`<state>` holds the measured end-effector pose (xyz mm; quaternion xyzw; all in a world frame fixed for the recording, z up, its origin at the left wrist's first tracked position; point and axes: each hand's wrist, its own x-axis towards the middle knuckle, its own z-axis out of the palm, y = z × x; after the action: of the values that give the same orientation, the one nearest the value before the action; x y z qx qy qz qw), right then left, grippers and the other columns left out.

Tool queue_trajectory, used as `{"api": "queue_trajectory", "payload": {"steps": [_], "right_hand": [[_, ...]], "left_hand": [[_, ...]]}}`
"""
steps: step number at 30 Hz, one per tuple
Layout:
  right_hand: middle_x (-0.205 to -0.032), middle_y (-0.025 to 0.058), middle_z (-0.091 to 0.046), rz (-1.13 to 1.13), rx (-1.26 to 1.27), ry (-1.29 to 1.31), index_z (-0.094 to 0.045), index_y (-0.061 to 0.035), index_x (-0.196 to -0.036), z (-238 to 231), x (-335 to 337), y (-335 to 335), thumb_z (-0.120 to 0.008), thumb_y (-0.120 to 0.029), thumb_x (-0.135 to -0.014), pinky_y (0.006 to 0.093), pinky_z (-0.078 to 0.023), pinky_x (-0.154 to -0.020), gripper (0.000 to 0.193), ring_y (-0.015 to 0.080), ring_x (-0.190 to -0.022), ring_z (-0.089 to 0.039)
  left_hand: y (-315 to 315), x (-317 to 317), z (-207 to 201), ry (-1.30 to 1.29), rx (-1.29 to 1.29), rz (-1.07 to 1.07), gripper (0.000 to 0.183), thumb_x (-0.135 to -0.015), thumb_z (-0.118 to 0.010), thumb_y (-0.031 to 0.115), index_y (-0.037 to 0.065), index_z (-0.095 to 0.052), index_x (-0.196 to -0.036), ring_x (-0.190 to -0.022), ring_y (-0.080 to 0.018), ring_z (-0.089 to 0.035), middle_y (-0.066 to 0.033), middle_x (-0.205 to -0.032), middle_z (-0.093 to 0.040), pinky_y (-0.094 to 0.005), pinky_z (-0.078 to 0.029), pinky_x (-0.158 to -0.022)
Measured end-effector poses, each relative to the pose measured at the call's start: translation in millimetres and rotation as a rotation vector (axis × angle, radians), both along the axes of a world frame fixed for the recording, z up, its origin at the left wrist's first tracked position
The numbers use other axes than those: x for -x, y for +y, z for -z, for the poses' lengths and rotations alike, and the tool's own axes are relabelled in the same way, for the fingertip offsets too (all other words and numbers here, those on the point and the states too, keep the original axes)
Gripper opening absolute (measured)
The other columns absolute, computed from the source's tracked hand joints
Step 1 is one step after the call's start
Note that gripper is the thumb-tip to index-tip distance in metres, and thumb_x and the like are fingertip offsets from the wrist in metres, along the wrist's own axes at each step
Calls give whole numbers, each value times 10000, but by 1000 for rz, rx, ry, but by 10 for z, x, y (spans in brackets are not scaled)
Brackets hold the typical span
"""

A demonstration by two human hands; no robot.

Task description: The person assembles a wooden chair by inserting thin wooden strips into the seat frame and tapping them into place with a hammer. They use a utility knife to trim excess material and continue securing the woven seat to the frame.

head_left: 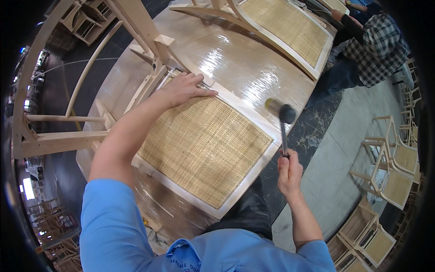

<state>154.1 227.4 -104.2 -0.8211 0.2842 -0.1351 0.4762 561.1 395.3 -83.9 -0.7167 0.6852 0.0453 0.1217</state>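
Observation:
A chair with a woven cane panel (206, 149) in a pale wooden frame (170, 183) lies on the table in front of me. My left hand (183, 88) rests on the far left edge of that panel, thumb stretched out along the border and fingers over the frame rail. What lies beneath the palm is hidden. My right hand (290, 174) is closed around the handle of a mallet (285, 113) with a dark, rounded head part and a yellowish end. The mallet is upright, its head raised off the panel's right corner and blurred by motion.
The chair's wooden legs and rails (68, 140) rise at left. A second cane-panelled chair (285, 27) lies across the plastic-wrapped table (226, 59). A person in a checked shirt (378, 50) works at upper right. Several cane chairs (394, 186) stand on the floor at right.

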Motion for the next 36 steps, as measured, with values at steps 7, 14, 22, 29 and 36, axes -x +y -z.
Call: {"api": "queue_trajectory", "payload": {"steps": [7, 14, 22, 29, 36], "right_hand": [[-746, 232, -616, -169, 238, 314, -537, -16, -1179, 524, -205, -33, -473, -254, -1067, 436, -505, -638, 271, 432, -686, -645], [-761, 211, -608, 31, 14, -156, -544, -26, -1142, 139, -323, 77, -485, -177, -1046, 424, -510, -648, 188, 370, -702, -661], [-799, 259, -632, -92, 52, 121, -548, -17, -1112, 84, -593, -62, -487, -181, -1044, 470, -502, -648, 188, 490, -742, -626], [-815, 267, -658, -208, 217, 312, -547, -26, -1161, 429, -629, -42, -481, -190, -1051, 496, -501, -672, 209, 493, -778, -643], [-768, 209, -625, -24, 21, -142, -555, -34, -1158, 82, -724, 184, -486, -171, -1047, 455, -515, -669, 189, 420, -708, -656]], "left_hand": [[-157, -6, 100, 19, 87, 59, 562, -995, -446, 147, 542, -547, -1382, -948, -233, -592, -65, -1055, -524, -351, -482, -881], [-48, -15, 132, -65, 32, 20, 584, -993, -446, 135, 549, -523, -1398, -891, -215, -618, -71, -1062, -528, -347, -526, -847], [-30, -41, 193, -64, 83, 39, 593, -993, -437, 121, 550, -535, -1389, -886, -216, -602, -67, -1050, -520, -346, -502, -837], [-188, -19, 125, -44, 69, 55, 614, -992, -436, 113, 557, -512, -1408, -936, -196, -589, -54, -1068, -519, -347, -484, -873], [-54, -30, 167, -79, 65, 8, 615, -981, -451, 117, 555, -514, -1408, -943, -201, -591, -51, -1098, -528, -354, -478, -862]]}}
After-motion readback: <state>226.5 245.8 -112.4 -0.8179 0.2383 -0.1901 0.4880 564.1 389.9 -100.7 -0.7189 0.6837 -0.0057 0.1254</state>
